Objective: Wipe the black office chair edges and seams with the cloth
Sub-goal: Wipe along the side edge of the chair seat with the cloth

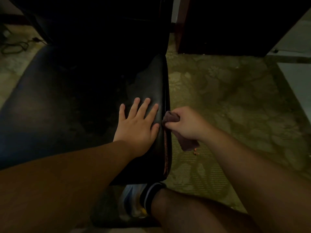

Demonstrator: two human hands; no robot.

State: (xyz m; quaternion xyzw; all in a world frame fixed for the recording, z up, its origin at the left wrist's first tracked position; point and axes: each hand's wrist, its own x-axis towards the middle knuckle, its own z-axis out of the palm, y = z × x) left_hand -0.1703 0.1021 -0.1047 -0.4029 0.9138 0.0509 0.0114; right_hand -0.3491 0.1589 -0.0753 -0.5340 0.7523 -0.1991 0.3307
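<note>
The right hand (183, 122), at the centre of the frame, was closed around a crumpled dark brown-purple cloth (170, 117). One end of the cloth stuck out left of the fingers and touched the right edge of the black leather office chair seat (151, 81); the other end hung below the wrist. Just to the left, the left hand (137, 121) lay flat on the seat, fingers straight and spread, the thumb near the worn edge. Both forearms reached in from the lower corners. A green patterned carpet (227, 98) filled the right side. A striped sneaker (134, 199) showed at the bottom centre.
</note>
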